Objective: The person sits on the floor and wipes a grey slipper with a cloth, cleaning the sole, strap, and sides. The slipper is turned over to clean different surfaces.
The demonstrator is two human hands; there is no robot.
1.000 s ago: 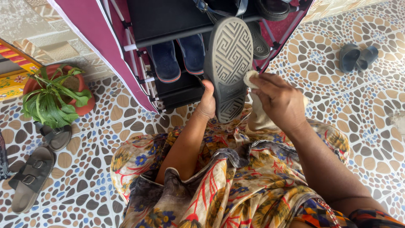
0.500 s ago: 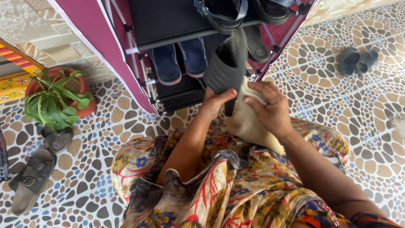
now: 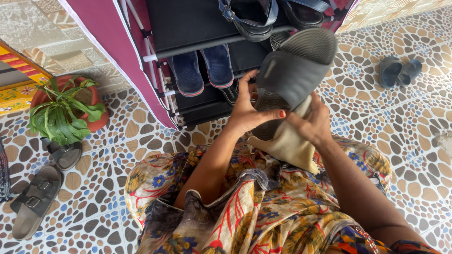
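Slide sandal (image 3: 294, 66) turned upright, left hand (image 3: 247, 110) grip closed on it — right hand (image 3: 313, 124) clutching cloth (image 3: 287, 143)

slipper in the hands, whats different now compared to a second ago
The grey slipper has been turned over: its patterned sole faced the camera, now its strap and footbed do. The left hand still grips it; the right hand and beige cloth have shifted beneath it. Shoe rack, potted plant and floor sandals unchanged.

Hands (image 3: 282, 117) grip slide sandal (image 3: 294, 66) (cloth (image 3: 287, 146) beneath).
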